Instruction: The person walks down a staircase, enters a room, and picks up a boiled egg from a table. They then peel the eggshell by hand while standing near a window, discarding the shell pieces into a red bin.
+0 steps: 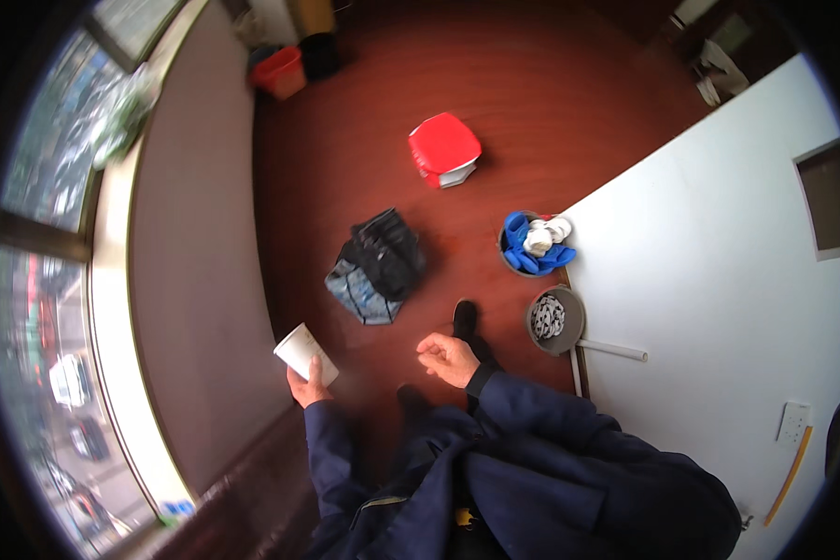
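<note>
1. White tapered cup [301,349], near left, grasped by left hand [306,385] — lax fingers could drop it.
2. Right hand [451,359] empty, fingers loosely curled.
3. Black-and-grey fabric bundle [387,263], farther ahead — careless step could snag.

floor: reddish-brown floor [551,121], faintly glossy | left: windows [42,154], vehicles [70,381] visible outside | under windows: pale sill [114,247], mauve-grey wall [191,233] | right: white wall [700,243], dark rectangular inset [823,201], white wall socket [793,423] | light: daylight through the windows, far right corner dim
</note>
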A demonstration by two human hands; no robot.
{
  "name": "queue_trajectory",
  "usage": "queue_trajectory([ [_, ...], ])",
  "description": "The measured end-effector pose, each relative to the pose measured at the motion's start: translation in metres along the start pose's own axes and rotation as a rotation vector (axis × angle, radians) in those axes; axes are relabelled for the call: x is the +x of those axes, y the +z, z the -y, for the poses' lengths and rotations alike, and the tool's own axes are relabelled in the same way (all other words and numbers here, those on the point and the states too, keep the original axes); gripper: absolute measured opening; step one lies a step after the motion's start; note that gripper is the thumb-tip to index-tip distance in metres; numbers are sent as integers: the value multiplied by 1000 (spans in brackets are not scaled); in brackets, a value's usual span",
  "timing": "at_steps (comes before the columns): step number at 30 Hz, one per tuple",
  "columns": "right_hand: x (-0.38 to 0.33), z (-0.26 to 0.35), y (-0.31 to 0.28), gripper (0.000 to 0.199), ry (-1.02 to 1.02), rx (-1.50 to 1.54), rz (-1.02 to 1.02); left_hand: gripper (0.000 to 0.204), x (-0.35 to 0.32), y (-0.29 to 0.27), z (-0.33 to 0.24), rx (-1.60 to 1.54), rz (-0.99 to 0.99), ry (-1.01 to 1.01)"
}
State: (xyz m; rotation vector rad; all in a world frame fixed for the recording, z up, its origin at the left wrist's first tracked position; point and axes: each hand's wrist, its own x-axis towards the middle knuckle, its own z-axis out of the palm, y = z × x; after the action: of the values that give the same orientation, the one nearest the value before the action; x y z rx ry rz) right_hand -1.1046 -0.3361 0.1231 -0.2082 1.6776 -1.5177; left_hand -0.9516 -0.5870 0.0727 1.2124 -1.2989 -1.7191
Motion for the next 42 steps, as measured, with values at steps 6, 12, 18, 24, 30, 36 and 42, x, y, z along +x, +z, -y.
queue_trajectory([
  [6,105,96,-140,27,-204,4,-126,78,13,296,-57,146,463,287],
  [12,161,196,-265,70,-299,210,-231,87,5,504,-72,150,738,270],
  [18,240,249,-359,69,-469,-6,-542,80,28,650,-55,389,959,528],
  [24,318,288,-453,52,-425,81,-769,69,84,779,-54,484,1259,487],
  [30,347,328,-538,56,-463,-151,-1139,49,96,914,-23,-92,1309,-703],
  [36,360,329,-651,66,-430,7,-1079,53,68,1016,2,518,1535,457],
  [42,386,341,-828,64,-292,346,-1069,76,12,1159,29,398,1565,74],
])
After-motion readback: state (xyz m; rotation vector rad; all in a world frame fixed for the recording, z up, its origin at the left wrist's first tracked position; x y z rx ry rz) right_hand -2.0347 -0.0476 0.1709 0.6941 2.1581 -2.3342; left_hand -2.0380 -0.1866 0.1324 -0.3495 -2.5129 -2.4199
